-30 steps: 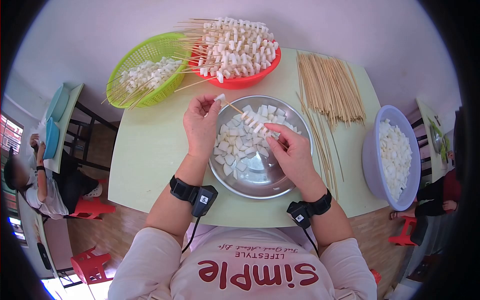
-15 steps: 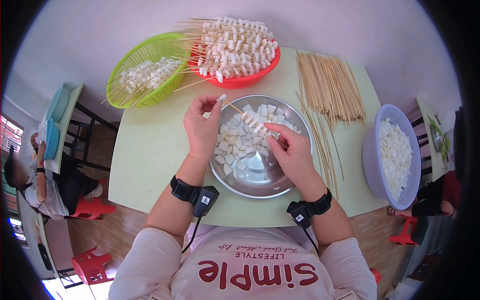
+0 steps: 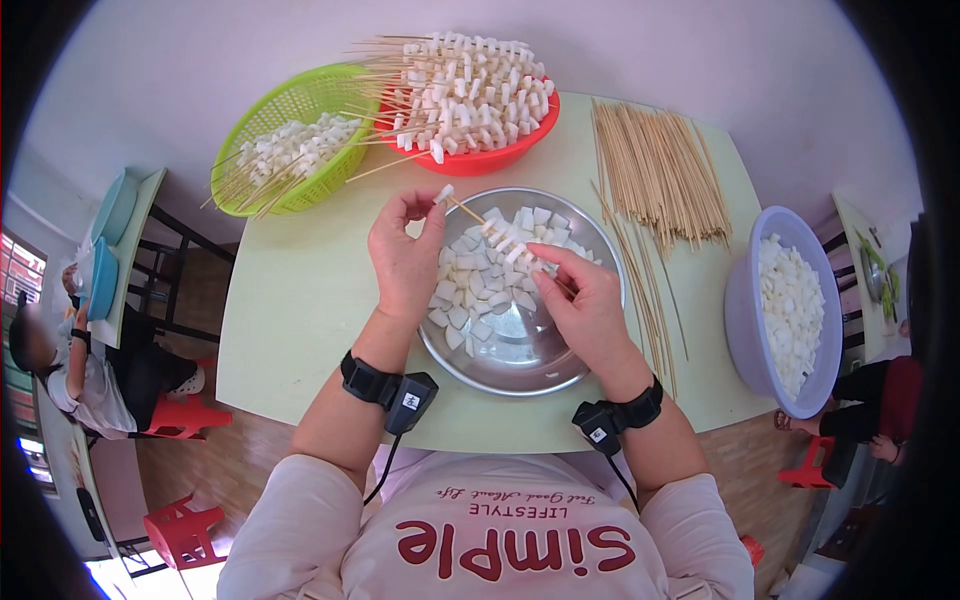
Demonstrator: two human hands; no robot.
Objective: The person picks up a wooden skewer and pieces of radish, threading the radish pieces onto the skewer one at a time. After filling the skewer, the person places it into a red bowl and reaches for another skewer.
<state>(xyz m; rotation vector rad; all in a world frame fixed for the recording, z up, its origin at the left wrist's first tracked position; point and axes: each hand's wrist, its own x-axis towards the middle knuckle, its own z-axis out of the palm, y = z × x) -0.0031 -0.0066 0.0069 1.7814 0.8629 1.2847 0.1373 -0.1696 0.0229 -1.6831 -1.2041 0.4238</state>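
Note:
My right hand is closed around a bamboo skewer that carries several white cut pieces in a row. Fingers and thumb of my left hand pinch one more white piece at the skewer's upper-left tip. A bare stretch of skewer shows between that piece and the row. Both hands are over a round steel bowl, where loose white chunks lie mostly toward the far and left side. The skewer's other end is hidden by my right hand.
A red basin piled with loaded skewers stands at the back, beside a green basket with more. Bare skewers lie at the back right. A lavender tub of white pieces is on the right. People sit at both sides.
My hands keep nearly the same place, with the left still pinching the piece at the tip. At the far right, the other person's hand and dark clothing have shifted slightly.

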